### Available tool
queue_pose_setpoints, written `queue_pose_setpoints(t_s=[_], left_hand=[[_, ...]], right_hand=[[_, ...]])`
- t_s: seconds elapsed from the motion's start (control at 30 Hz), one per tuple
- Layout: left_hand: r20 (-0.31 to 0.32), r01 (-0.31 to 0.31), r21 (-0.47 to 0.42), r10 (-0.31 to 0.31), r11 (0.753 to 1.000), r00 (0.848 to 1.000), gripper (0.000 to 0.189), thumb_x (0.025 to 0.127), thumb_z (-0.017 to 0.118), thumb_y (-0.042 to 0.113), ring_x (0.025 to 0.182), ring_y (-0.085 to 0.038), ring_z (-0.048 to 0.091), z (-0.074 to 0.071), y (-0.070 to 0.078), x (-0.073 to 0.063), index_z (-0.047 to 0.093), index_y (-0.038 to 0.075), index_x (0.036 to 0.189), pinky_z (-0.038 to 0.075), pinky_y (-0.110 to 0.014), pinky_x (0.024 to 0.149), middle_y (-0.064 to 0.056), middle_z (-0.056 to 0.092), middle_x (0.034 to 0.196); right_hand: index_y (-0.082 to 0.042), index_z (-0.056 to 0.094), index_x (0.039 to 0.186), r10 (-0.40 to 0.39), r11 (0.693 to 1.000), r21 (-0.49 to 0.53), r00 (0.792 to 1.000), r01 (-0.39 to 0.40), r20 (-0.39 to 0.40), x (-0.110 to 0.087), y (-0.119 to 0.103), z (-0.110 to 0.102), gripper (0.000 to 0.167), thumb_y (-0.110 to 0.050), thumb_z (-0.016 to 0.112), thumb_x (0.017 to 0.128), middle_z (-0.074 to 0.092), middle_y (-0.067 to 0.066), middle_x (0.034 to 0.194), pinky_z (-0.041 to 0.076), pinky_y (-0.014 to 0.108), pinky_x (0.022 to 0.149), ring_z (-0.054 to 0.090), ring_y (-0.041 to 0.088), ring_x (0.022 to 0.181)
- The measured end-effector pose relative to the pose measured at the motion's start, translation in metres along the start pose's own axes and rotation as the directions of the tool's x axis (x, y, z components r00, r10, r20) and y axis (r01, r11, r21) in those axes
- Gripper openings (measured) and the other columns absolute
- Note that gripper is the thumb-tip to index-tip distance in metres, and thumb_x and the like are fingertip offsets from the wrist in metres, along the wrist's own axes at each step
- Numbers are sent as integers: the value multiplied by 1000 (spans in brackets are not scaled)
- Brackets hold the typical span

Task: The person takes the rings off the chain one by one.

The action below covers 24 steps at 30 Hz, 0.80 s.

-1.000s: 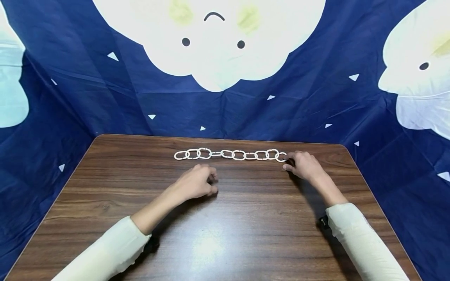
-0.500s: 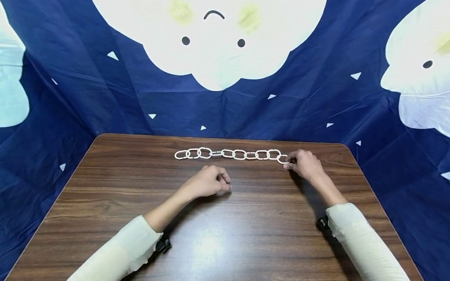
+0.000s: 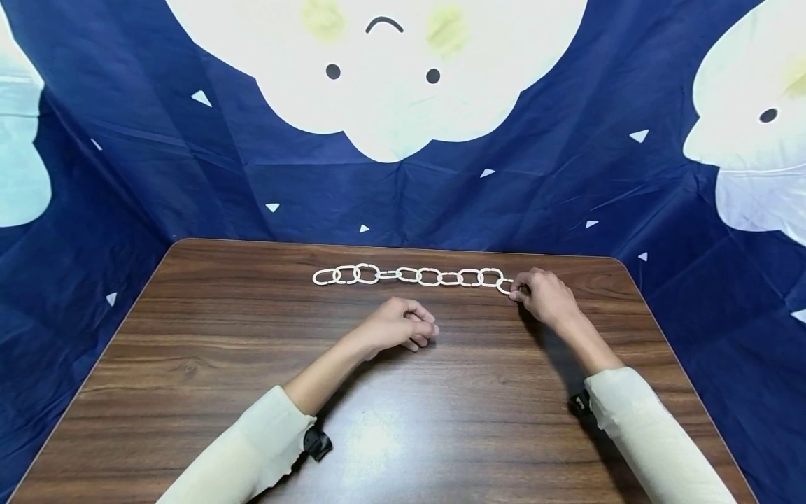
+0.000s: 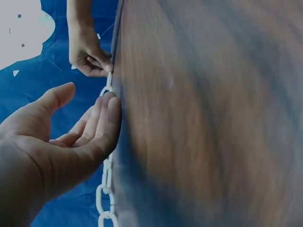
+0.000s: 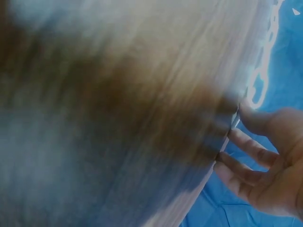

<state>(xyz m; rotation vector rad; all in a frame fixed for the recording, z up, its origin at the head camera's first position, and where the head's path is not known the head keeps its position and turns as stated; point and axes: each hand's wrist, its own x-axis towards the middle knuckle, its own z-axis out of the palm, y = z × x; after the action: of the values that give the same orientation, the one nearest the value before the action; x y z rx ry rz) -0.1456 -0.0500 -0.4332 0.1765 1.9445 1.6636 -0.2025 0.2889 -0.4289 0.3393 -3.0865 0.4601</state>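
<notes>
White chain — right hand seemingly pinching one end, left hand nearby.

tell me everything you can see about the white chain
The white chain looks like plastic: oval links joined in a row, several with a small gap in the ring. It lies stretched out, roughly straight, along the far side of the wooden table. The right hand pinches its rightmost link; the left hand is apart from it.
</notes>
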Motion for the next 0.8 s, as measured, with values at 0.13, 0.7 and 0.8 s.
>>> queue_pose_setpoints(t_s=[0.13, 0.7, 0.8], left_hand=[[19, 29, -123, -27, 992, 999, 27, 104, 77, 8, 94, -23, 83, 5, -4, 5, 71, -7, 126, 71, -37, 86, -26, 81, 124], [13, 111, -504, -121, 856, 993, 39, 113, 62, 11, 107, -30, 83, 14, -11, 18, 63, -10, 146, 67, -51, 106, -26, 77, 131], [17, 114, -571, -127, 813, 992, 44, 113, 62, 15, 125, -42, 79, 18, -12, 20, 60, -10, 150, 61, -57, 115, -33, 70, 144]], right_hand=[[-13, 79, 100, -28, 1000, 1, 999, 28, -22, -1, -1, 1, 10, -20, 84, 103, 72, 14, 102, 58, 69, 79, 73, 45, 102], [-10, 76, 116, -30, 999, 17, 998, 31, -51, -6, -7, 2, 14, -23, 73, 111, 78, 17, 115, 59, 74, 85, 75, 51, 114], [-9, 76, 119, -26, 999, 19, 998, 27, -55, -5, -10, 2, 16, -24, 71, 113, 79, 19, 118, 59, 74, 88, 75, 53, 117]])
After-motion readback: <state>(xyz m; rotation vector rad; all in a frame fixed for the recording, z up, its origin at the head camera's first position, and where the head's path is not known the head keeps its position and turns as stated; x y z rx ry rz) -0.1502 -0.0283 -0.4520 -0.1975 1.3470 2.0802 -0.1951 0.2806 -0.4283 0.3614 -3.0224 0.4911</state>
